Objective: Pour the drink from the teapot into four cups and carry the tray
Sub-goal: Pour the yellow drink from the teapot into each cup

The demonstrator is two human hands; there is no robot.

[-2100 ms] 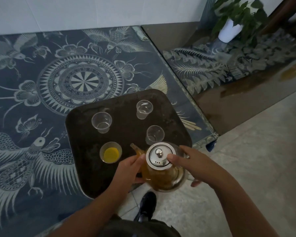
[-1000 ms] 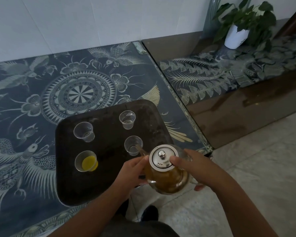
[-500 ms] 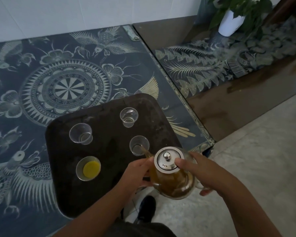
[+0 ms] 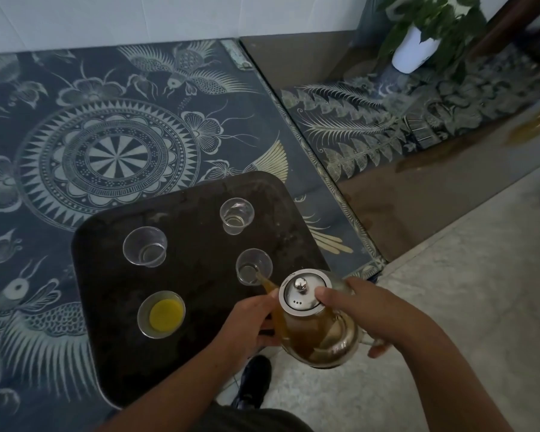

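Observation:
A dark tray lies on a patterned blue table and carries several clear cups. The near-left cup holds yellow drink. The far-left cup and the far-right cup look empty. A glass teapot with a steel lid holds amber drink. It is tilted, and its spout tip sits over the near-right cup. My left hand supports the teapot's left side under the spout. My right hand grips its right side, thumb pressing the lid.
The tray overhangs the table's near edge. The table corner is just right of the tray. A lower patterned bench with a potted plant stands to the right. My shoe and pale floor lie below.
The teapot moved from beside the filled near-left cup over to the near-right cup, and its spout now dips into that cup's mouth. Both hands kept their hold.

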